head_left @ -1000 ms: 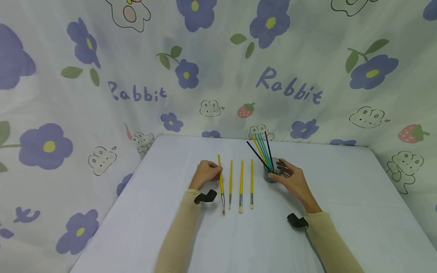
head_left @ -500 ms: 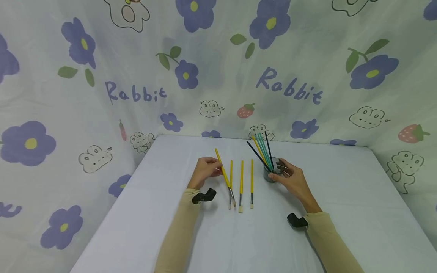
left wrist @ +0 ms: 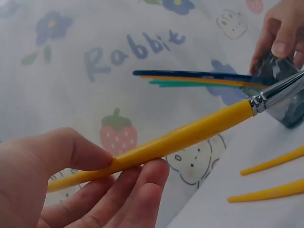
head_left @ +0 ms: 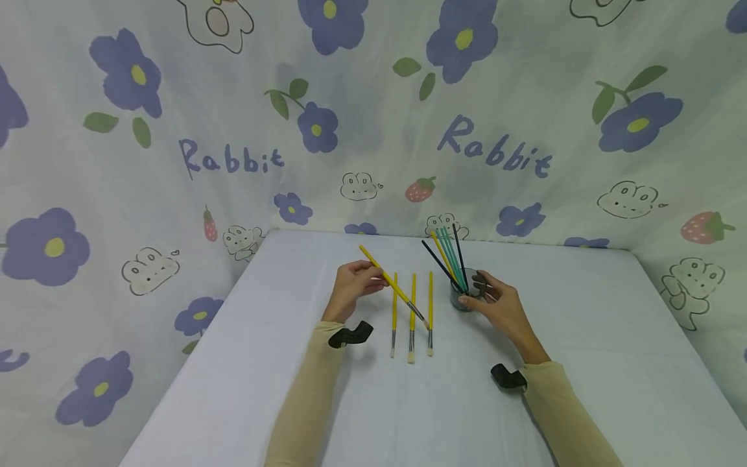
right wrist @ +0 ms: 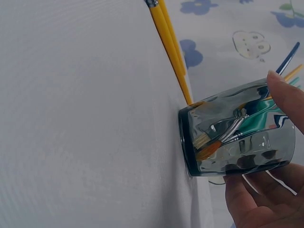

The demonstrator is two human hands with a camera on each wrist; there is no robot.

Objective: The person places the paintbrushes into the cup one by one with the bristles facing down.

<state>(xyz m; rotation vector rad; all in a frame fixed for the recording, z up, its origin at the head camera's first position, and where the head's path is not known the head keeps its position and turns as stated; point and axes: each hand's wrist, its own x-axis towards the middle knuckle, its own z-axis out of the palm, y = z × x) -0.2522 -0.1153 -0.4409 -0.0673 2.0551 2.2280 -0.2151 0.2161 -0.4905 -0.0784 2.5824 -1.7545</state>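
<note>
My left hand (head_left: pixel 352 288) pinches a yellow-handled paintbrush (head_left: pixel 397 289) between thumb and fingers. The brush slants above the table, its silver ferrule and bristles pointing down to the right. Below it, three more yellow brushes lie side by side, bristles toward me: a left one (head_left: pixel 393 319), a middle one (head_left: pixel 412 295) and a right one (head_left: pixel 430 298). My right hand (head_left: pixel 503 312) grips a smoky glass cup (right wrist: pixel 266 142) round its side, thumb opposite the fingers. Several brushes with black, yellow and teal handles (head_left: pixel 448 251) lean in it, bristles (right wrist: pixel 209 149) at the bottom.
A white cloth covers the table (head_left: pixel 589 311). Close behind its back edge hangs a curtain (head_left: pixel 373 130) printed with purple flowers and rabbits, which also runs along both sides. Black wrist mounts (head_left: pixel 351 334) sit at the sleeve cuffs.
The left hand has raised the leftmost brush from the row and tilted it, its bristle end swinging right across the other brushes. The right hand and cup have stayed in place.
</note>
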